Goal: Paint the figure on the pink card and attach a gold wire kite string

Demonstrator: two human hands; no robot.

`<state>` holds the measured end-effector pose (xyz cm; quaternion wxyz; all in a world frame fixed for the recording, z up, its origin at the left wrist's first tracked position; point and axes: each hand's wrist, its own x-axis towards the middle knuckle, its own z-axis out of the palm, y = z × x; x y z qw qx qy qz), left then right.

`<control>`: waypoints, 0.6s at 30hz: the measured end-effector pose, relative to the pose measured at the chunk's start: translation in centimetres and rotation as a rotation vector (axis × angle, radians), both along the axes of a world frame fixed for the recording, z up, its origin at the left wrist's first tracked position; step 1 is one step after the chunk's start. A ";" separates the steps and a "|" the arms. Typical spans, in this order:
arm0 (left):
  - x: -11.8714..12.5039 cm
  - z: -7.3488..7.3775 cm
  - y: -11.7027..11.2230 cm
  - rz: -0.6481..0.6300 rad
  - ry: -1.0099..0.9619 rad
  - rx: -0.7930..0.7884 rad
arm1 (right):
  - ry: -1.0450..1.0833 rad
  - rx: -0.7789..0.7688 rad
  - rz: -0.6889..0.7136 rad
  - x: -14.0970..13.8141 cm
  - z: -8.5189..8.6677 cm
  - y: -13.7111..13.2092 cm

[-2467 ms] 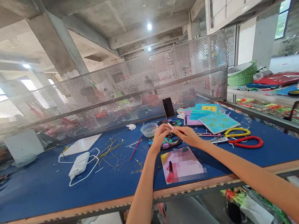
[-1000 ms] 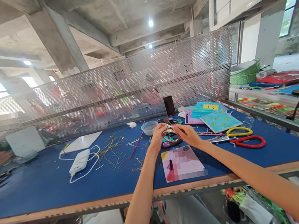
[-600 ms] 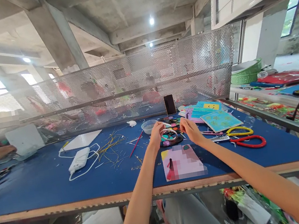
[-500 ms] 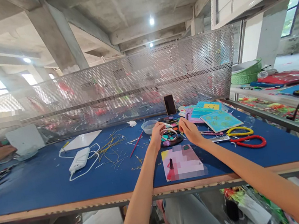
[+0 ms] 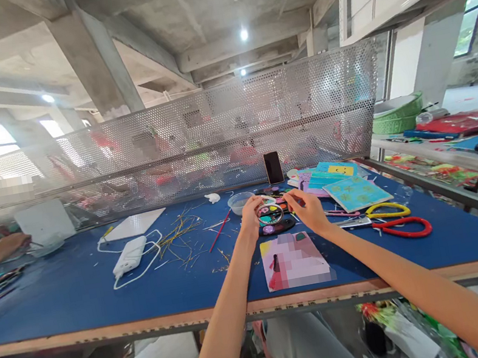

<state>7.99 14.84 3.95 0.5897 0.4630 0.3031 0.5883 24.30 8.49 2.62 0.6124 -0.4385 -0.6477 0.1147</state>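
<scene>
White ring (image 5: pixel 272 224) was pinched by our left hand (image 5: pixel 252 216), probably for steadiness; our right hand (image 5: pixel 309 208) curled near it, holding what, we could not tell.

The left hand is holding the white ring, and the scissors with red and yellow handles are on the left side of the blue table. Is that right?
Not quite: the head view shows the scissors on the right side of the blue table. The left hand is holding the white ring, as you said.
</scene>
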 end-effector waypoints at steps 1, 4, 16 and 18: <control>0.0 0.0 0.1 0.002 -0.007 -0.003 | 0.002 -0.002 0.000 0.0 0.0 0.0; 0.1 0.0 0.0 -0.004 -0.021 -0.008 | -0.003 -0.008 0.012 0.1 -0.1 0.1; 0.4 1.1 -1.2 -0.031 -0.042 -0.039 | 0.012 -0.021 0.020 0.1 -0.1 0.0; 0.4 1.2 -1.3 -0.038 -0.051 -0.047 | 0.015 -0.024 0.024 0.1 -0.1 0.0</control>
